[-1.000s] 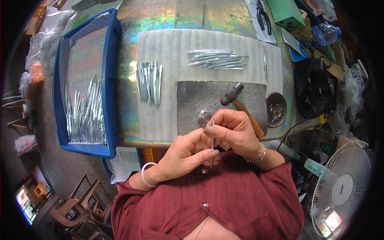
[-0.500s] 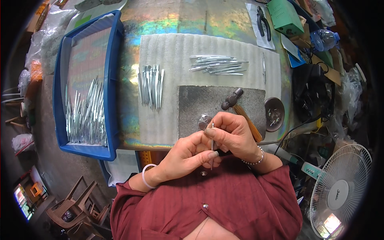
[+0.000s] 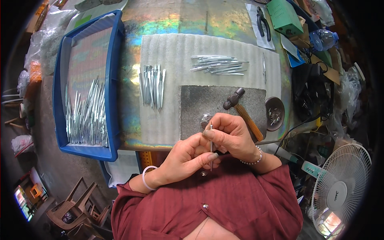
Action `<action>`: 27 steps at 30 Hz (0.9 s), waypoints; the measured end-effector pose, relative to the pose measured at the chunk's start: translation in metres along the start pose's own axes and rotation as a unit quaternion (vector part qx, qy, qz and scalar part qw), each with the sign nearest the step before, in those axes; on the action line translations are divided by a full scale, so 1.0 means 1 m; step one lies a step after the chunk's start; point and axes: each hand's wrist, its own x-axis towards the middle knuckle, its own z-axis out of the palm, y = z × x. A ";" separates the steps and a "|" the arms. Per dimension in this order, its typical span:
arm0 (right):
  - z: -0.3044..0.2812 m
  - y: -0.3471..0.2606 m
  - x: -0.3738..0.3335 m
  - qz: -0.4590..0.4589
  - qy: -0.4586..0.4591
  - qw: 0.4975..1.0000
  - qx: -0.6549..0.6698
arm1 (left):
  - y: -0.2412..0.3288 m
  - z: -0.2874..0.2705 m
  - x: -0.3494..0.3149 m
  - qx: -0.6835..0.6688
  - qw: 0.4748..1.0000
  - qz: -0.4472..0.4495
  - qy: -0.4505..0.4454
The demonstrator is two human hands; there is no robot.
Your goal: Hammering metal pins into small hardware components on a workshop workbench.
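Note:
A thin silvery metal rod (image 3: 211, 149) stands roughly upright between my hands, close to my shirt. My left hand (image 3: 191, 155) pinches its lower part with thumb and fingers. Near its top end, my right hand (image 3: 230, 132) grips it between thumb and forefinger. Just beyond my fingers, a round shiny metal piece (image 3: 205, 119) lies on the dark grey mat (image 3: 200, 98), partly hidden by my right hand. A ball-peen hammer (image 3: 249, 121) with a wooden handle rests on that mat, its head pointing away from me.
Similar rods lie on white foam (image 3: 172, 48) in a left bunch (image 3: 152, 86) and a far pile (image 3: 218, 65). A blue tray (image 3: 113, 80) holds many more. A dark bowl (image 3: 275, 105) contains small metal bits. Pliers (image 3: 263, 25) lie far right; a fan (image 3: 338, 194) stands near right.
Both hands keep the rod pinched in nearly the same place. The view has shifted very slightly, and nothing on the table has moved.

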 end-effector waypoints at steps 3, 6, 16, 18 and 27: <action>0.001 0.001 0.000 0.003 -0.008 1.000 0.005 | 0.000 -0.001 -0.003 -0.009 1.000 0.000 -0.002; 0.003 0.000 0.000 0.001 -0.012 1.000 0.011 | 0.003 0.000 -0.004 -0.026 1.000 -0.002 -0.003; 0.001 0.003 0.000 -0.009 -0.022 0.999 0.047 | 0.007 0.000 -0.003 -0.039 0.999 -0.023 -0.007; -0.001 0.004 0.000 -0.012 -0.023 0.998 0.054 | 0.007 0.000 -0.002 -0.046 0.999 -0.025 -0.012; -0.012 0.001 0.000 0.007 -0.029 0.997 0.072 | 0.013 0.008 0.011 -0.072 0.996 -0.042 0.001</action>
